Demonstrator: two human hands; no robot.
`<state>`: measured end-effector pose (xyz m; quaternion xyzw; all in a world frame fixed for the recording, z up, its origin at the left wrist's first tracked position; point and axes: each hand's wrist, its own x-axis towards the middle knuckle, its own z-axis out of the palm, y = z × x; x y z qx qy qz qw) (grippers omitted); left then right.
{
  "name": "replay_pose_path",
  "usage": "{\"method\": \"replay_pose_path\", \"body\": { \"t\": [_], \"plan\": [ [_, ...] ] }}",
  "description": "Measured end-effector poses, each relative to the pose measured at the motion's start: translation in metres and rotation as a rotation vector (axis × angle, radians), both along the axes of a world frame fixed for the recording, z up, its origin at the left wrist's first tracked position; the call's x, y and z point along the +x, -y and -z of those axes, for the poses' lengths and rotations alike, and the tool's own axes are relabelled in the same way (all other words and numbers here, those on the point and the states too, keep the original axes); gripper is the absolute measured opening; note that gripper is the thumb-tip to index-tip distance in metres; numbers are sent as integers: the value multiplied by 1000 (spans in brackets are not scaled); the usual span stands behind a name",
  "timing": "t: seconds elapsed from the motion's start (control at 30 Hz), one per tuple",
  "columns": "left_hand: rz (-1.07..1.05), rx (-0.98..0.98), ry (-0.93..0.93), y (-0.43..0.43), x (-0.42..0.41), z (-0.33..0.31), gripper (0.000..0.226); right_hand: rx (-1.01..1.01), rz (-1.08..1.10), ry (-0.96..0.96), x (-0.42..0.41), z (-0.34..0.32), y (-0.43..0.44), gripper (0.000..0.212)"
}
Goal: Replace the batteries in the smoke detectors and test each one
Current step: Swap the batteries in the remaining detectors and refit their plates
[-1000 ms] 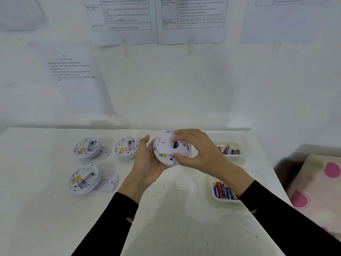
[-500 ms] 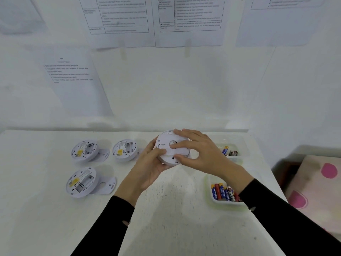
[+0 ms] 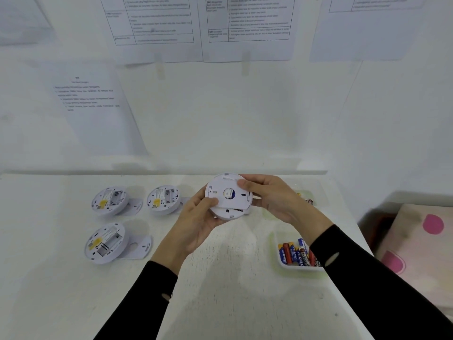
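The smoke detector is of white plastic, smooth and matt. Left of it, three open detectors show the same plastic. The table under it is white, matt and a little rough, with fine specks. Right of it, the batteries have glossy wrappers and lie in a smooth white plastic tray. The sleeves are black matt cloth.
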<state>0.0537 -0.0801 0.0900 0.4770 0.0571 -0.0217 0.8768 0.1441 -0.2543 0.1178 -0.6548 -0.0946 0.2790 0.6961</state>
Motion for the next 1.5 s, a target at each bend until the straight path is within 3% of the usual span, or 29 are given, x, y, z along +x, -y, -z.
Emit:
{"method": "replay_pose_path", "body": {
  "t": [0.33,0.57,0.67,0.8,0.9,1.13,1.33,1.43,1.5],
  "plan": [
    [-58,-58,93,6,-1,4,61,126,84,-207,5,3,-3,27],
    [-139,-58,124,18,-1,9,57,308,258,-511,-2,9,-21,39],
    [-148,-68,115,21,-2,10,60,396,236,-600,-6,10,-25,31],
    [-214,-30,92,24,-2,11,60,450,228,-628,-9,11,-28,26],
    [-268,-4,69,28,2,16,44,464,238,-647,-10,9,-31,33],
    [-316,35,63,29,4,20,42,488,320,-683,-9,8,-35,45],
    [-411,-65,31,33,6,23,40,488,318,-678,-19,-5,-40,17],
    [-460,-103,27,34,7,19,40,528,303,-636,-27,-10,-42,20],
    [-467,-106,30,32,8,18,41,581,307,-609,-28,-6,-46,38]
  ]
}}
